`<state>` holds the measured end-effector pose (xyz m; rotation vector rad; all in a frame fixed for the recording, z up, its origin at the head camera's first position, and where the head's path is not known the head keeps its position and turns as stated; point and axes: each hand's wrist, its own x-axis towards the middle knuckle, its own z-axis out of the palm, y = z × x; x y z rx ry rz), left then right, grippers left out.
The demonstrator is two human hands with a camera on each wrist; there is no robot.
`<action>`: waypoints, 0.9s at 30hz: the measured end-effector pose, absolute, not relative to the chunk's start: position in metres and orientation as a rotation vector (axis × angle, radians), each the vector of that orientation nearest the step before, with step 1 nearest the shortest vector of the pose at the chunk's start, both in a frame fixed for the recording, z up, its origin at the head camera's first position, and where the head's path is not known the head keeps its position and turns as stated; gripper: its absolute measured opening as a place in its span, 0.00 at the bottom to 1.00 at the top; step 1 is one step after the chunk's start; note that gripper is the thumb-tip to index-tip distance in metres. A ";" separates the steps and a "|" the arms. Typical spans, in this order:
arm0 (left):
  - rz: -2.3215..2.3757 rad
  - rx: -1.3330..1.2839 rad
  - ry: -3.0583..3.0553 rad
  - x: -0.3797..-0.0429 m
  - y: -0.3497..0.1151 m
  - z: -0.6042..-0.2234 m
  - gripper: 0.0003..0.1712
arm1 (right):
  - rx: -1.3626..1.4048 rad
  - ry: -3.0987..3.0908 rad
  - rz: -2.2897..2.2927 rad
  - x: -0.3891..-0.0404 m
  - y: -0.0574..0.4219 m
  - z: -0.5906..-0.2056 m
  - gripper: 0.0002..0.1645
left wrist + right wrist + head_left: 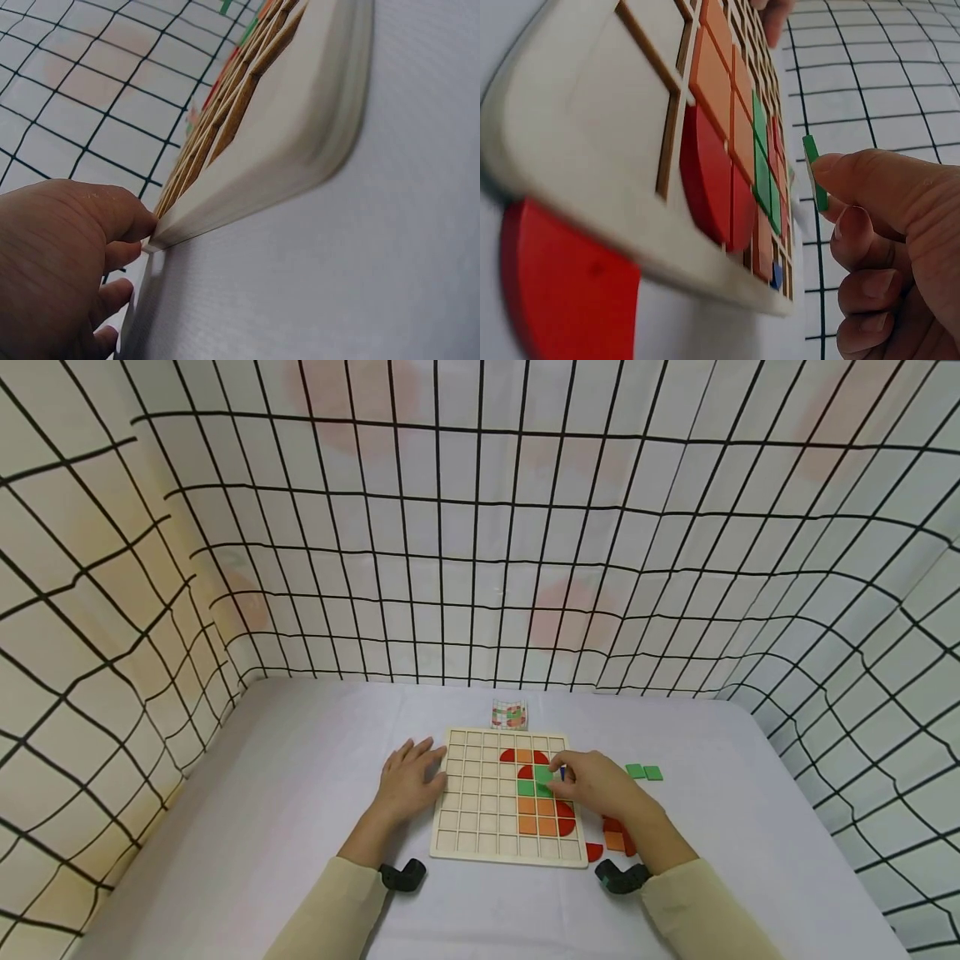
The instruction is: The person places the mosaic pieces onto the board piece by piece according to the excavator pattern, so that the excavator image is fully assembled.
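A pale wooden grid board [472, 802] lies on the white table between the hands. My right hand [598, 781] pinches a green square tile [815, 172] between thumb and fingers, held above the board's right side. Set in the grid are orange tiles [527, 825], rounded red tiles [566, 818] and green tiles [527, 787]. Partly hidden by the right hand is a small blue piece [777, 275]. My left hand [407, 783] rests at the board's left edge, fingers loosely spread; the left wrist view shows its thumb [135, 219] touching the rim.
A small printed card [509, 715] stands behind the board. To the right lie two loose green tiles [636, 771], an orange tile [613, 842] and red pieces [594, 852], some behind the right forearm. Black wire mesh [480, 560] rises behind and at both sides.
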<state>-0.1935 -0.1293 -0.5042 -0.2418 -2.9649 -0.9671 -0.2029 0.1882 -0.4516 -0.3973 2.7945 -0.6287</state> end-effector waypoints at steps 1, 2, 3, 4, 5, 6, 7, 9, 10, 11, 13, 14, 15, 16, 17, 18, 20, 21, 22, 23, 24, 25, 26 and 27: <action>-0.965 -0.242 -2.966 -0.194 -0.129 -0.505 0.30 | -0.417 2.793 -0.619 -0.204 0.185 -0.452 0.17; -0.963 -0.242 -2.967 -0.194 -0.130 -0.505 0.30 | -0.436 2.791 -0.610 -0.205 0.181 -0.453 0.17; -0.963 -0.241 -2.969 -0.194 -0.130 -0.505 0.30 | -0.454 2.790 -0.601 -0.206 0.178 -0.454 0.16; -0.962 -0.241 -2.971 -0.194 -0.130 -0.505 0.30 | -0.474 2.791 -0.594 -0.207 0.175 -0.455 0.15; -0.962 -0.241 -2.970 -0.193 -0.130 -0.505 0.30 | -0.499 2.788 -0.592 -0.208 0.172 -0.456 0.15; -0.963 -0.240 -2.971 -0.193 -0.130 -0.506 0.30 | -0.519 2.786 -0.588 -0.209 0.169 -0.456 0.14; -0.965 -0.240 -2.969 -0.193 -0.130 -0.506 0.30 | -0.542 2.788 -0.584 -0.210 0.166 -0.457 0.14; -0.969 -0.240 -2.971 -0.193 -0.130 -0.506 0.30 | -0.585 2.790 -0.576 -0.211 0.162 -0.458 0.13; -0.966 -0.241 -2.972 -0.193 -0.129 -0.506 0.30 | -0.611 2.793 -0.566 -0.211 0.159 -0.458 0.12; -0.965 -0.242 -2.973 -0.193 -0.129 -0.506 0.30 | -0.632 2.795 -0.555 -0.212 0.158 -0.459 0.11; -0.960 -0.244 -2.973 -0.193 -0.129 -0.505 0.30 | -0.676 2.801 -0.528 -0.213 0.154 -0.459 0.10; -0.959 -0.245 -2.972 -0.193 -0.129 -0.505 0.30 | -0.692 2.803 -0.515 -0.214 0.152 -0.459 0.10; -0.957 -0.246 -2.971 -0.193 -0.128 -0.505 0.30 | -0.704 2.807 -0.499 -0.215 0.150 -0.459 0.10; -0.958 -0.246 -2.968 -0.193 -0.128 -0.504 0.30 | -0.716 2.813 -0.476 -0.216 0.149 -0.459 0.11; -0.960 -0.246 -2.967 -0.193 -0.128 -0.504 0.30 | -0.716 2.816 -0.461 -0.218 0.147 -0.460 0.11; -0.961 -0.246 -2.967 -0.193 -0.128 -0.504 0.30 | -0.714 2.818 -0.443 -0.219 0.145 -0.459 0.11; -0.959 -0.246 -2.966 -0.194 -0.128 -0.503 0.30 | -0.702 2.826 -0.416 -0.221 0.142 -0.459 0.12; -0.959 -0.247 -2.965 -0.194 -0.128 -0.503 0.30 | -0.697 2.828 -0.403 -0.223 0.140 -0.459 0.12; -0.955 -0.247 -2.965 -0.194 -0.128 -0.503 0.30 | -0.699 2.829 -0.397 -0.224 0.139 -0.458 0.13; -0.954 -0.247 -2.964 -0.194 -0.128 -0.503 0.30 | -0.698 2.828 -0.393 -0.225 0.138 -0.458 0.13; -0.951 -0.249 -2.962 -0.194 -0.128 -0.503 0.30 | -0.697 2.829 -0.387 -0.225 0.137 -0.457 0.13; -0.950 -0.250 -2.962 -0.194 -0.128 -0.504 0.30 | -0.696 2.829 -0.385 -0.226 0.136 -0.457 0.14; -0.949 -0.251 -2.962 -0.194 -0.129 -0.504 0.30 | -0.693 2.830 -0.378 -0.227 0.135 -0.457 0.14; -0.948 -0.252 -2.963 -0.194 -0.129 -0.504 0.30 | -0.688 2.828 -0.376 -0.227 0.135 -0.457 0.15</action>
